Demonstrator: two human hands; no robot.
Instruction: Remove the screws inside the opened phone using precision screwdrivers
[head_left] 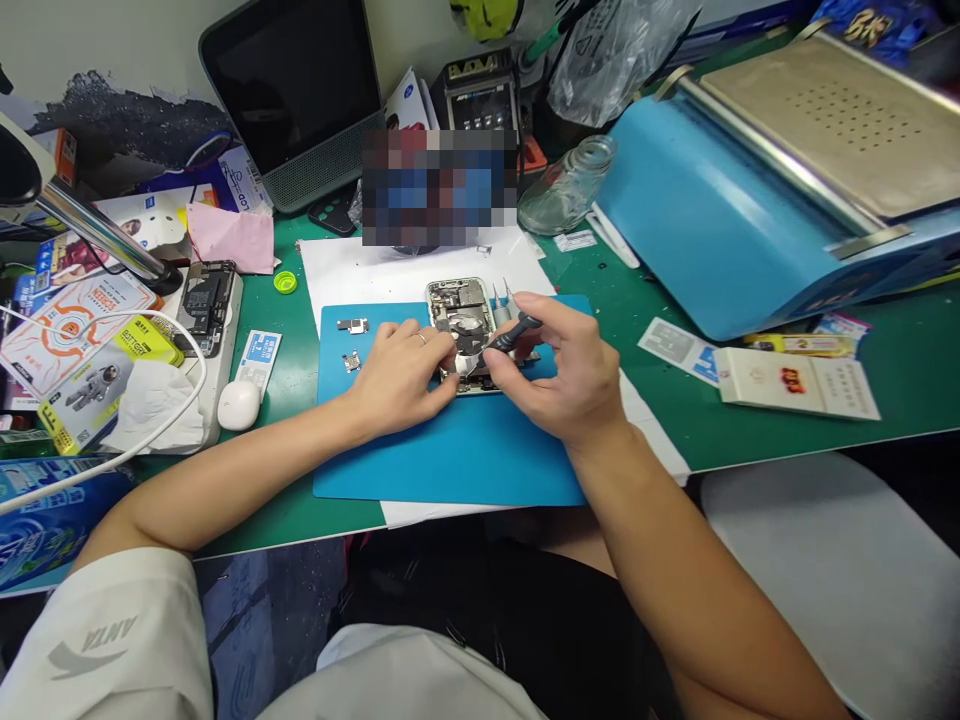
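Observation:
An opened smartphone [469,300] lies on a blue mat [450,450], its inner parts bare. My left hand [397,375] rests at the phone's left edge, fingers bent and gripping its lower left side. In my right hand [562,365] is a small screwdriver with a dark handle [517,333], held between thumb and fingers. It slants down to the left, its tip at the lower part of the phone. Two thin pointed tools [501,305] lie right of the phone, partly hidden by my right hand. Small phone parts [352,326] sit on the mat's left side.
A white sheet [337,265] lies under the mat. To the right are a blue machine [675,210] with a metal plate and a white box [799,383]. A glass jar [566,190] leans behind. Boxes, a white cable [202,375] and an earbud case [240,404] lie left.

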